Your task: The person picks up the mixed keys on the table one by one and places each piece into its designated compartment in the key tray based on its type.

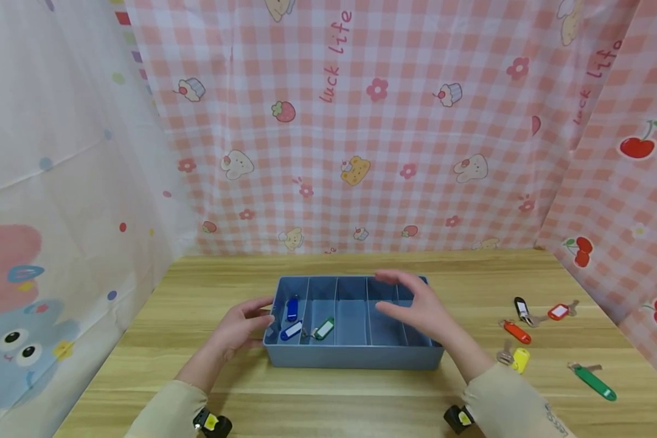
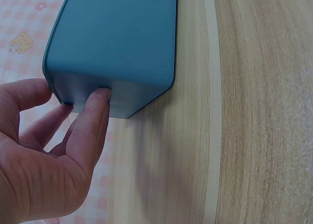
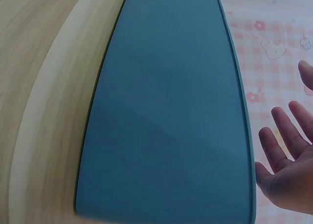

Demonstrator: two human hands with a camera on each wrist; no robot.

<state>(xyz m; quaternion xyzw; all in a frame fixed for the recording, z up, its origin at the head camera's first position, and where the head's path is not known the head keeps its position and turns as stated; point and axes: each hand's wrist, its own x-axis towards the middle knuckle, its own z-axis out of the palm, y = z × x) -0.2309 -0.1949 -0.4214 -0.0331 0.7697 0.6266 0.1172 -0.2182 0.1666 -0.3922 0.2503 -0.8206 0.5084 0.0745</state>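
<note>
A blue-grey box (image 1: pixel 356 358) with a row of compartments stands in front of me. My left hand (image 1: pixel 243 325) is at its left end. In the left wrist view, fingertips (image 2: pixel 101 94) touch the end wall, the fingers only loosely bent. Two blue key tags, one upright (image 1: pixel 292 310) and one slanted (image 1: pixel 292 330), lie in the leftmost compartment. A green key tag (image 1: pixel 324 328) is in the second one, its key beside the divider. Over the right-hand compartments hovers my right hand (image 1: pixel 421 307), thumb and fingers spread with nothing between them.
Right of the box, keys with tags lie scattered on the wooden table (image 1: pixel 317 401): black (image 1: pixel 521 309), red with a label (image 1: pixel 558 312), plain red (image 1: pixel 517 332), yellow (image 1: pixel 521 360) and green (image 1: pixel 595 382). A checked cloth (image 1: pixel 328 207) hangs behind the table.
</note>
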